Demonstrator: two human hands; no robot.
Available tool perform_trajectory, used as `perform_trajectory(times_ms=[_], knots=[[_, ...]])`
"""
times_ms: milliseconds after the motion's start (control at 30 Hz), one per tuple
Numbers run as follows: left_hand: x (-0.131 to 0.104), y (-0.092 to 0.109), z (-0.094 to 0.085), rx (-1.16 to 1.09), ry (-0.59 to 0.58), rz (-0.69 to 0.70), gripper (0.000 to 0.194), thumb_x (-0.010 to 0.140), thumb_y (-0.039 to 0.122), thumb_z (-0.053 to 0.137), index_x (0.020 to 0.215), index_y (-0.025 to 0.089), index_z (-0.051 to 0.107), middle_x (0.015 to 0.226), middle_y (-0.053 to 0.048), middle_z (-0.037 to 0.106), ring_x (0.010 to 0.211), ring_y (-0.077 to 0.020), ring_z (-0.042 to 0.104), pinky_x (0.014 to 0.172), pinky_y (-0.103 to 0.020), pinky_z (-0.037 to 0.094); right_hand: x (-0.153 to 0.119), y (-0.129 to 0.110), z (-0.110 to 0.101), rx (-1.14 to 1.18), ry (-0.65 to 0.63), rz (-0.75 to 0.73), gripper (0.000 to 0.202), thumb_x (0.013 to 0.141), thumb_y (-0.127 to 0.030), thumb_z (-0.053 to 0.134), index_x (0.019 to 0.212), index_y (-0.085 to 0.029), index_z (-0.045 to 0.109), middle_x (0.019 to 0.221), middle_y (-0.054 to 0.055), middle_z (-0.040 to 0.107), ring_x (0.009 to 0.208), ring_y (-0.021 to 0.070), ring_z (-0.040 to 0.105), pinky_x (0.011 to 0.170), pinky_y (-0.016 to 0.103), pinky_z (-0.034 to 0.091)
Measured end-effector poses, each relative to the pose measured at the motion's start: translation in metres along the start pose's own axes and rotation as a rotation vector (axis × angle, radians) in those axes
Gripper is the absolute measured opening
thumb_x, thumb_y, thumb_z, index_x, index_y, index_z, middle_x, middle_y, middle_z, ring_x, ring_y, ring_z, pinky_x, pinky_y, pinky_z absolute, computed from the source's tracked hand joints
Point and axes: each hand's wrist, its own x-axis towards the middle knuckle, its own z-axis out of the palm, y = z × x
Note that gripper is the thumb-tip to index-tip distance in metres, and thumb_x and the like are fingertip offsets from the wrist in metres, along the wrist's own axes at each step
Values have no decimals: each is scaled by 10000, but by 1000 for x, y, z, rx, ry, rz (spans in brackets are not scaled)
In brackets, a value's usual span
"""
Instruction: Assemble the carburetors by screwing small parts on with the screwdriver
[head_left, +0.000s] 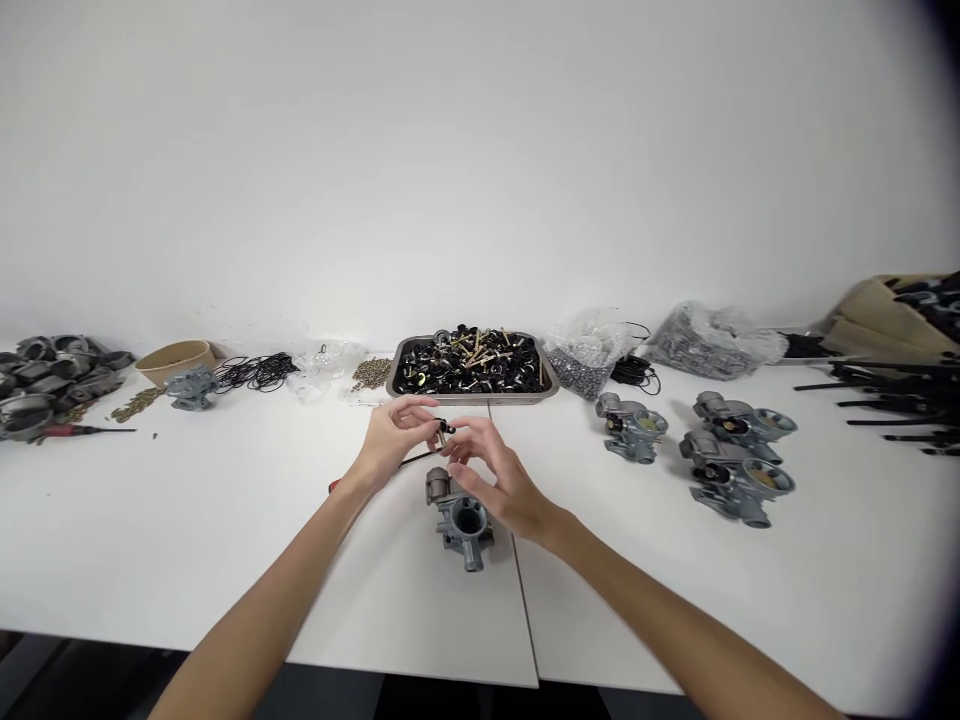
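Observation:
In the head view, a small black part with a brass-coloured piece point(444, 432) is held up between both sets of fingertips. My left hand point(394, 435) pinches it from the left. From the right, the curved fingers of my right hand point(495, 475) close on it, partly hiding it. Just below my hands stands a grey metal carburetor point(466, 520) with its round bore facing me. A screwdriver lies under my left hand and wrist; its thin dark shaft point(420, 458) and a bit of red handle show.
Behind my hands sits a metal tray point(556, 388) of small black and brass parts. Several carburetors point(742, 490) stand at right, near black cables point(877, 395). Plastic bags point(589, 350), brass bits point(371, 373), a bowl point(169, 362), grey castings point(52, 380) and another screwdriver point(71, 430) line the back and left.

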Motion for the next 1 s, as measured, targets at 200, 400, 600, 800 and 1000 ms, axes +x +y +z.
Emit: perform_trajectory(times_ms=[200,400,600,800,1000], knots=[[1,13,-21,289,239,92,301,673,254,752,940,141,672,702,-3,600,541,-100,565,549,-231,492,3,4,-4,239,-323,271,383,916,-495,579,1187,-231,517,982,34,568,842,158,527,737,276,426],[-76,13,-13,317,505,128,285,726,314,740,958,172,657,715,0,599,606,-108,577,613,-232,499,-1,1,2,108,-242,196,265,977,-431,466,1102,-228,583,874,12,562,768,153,481,720,282,380],[-113,-14,14,247,610,58,277,736,354,734,911,161,644,792,-30,618,647,-126,590,628,-258,527,-2,-2,0,85,-257,124,293,994,-425,425,1026,-194,602,886,22,560,802,160,502,741,275,383],[-112,-19,19,253,582,10,282,729,367,734,903,163,646,790,-40,620,653,-139,590,616,-268,529,-1,1,0,65,-262,94,308,1007,-421,399,1034,-190,600,874,14,546,781,148,483,731,266,371],[-124,-20,24,296,599,-1,269,739,384,729,888,175,649,780,-36,625,648,-145,580,651,-291,534,-3,0,3,73,-227,72,342,1015,-424,364,1005,-179,602,854,23,552,752,152,477,717,272,374]])
